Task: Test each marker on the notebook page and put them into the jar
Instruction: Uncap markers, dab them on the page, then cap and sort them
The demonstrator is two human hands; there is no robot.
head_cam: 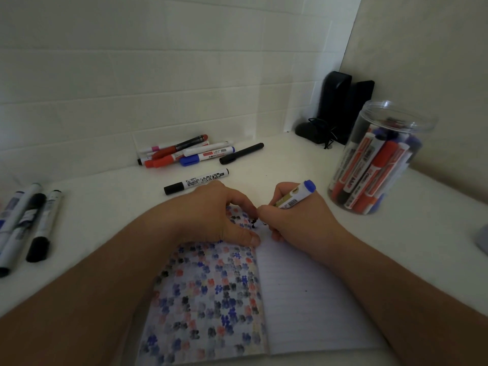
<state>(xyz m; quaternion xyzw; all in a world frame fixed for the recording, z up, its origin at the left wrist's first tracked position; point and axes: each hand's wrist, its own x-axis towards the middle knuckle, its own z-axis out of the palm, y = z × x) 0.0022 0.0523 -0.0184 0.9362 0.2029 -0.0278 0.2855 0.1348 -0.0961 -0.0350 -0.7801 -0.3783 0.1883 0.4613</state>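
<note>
Open lined paper notebook (303, 299), flower-printed left leaf, nearest on white table (264, 167). Left hand (219, 215) presses its top edge, fingers curled, holding nothing. Right hand (293, 215) grips blue-capped white marker (295, 198), axis slanting up-right; tip hidden. Clear plastic jar (380, 159) stands further right, nearer that hand.
</note>
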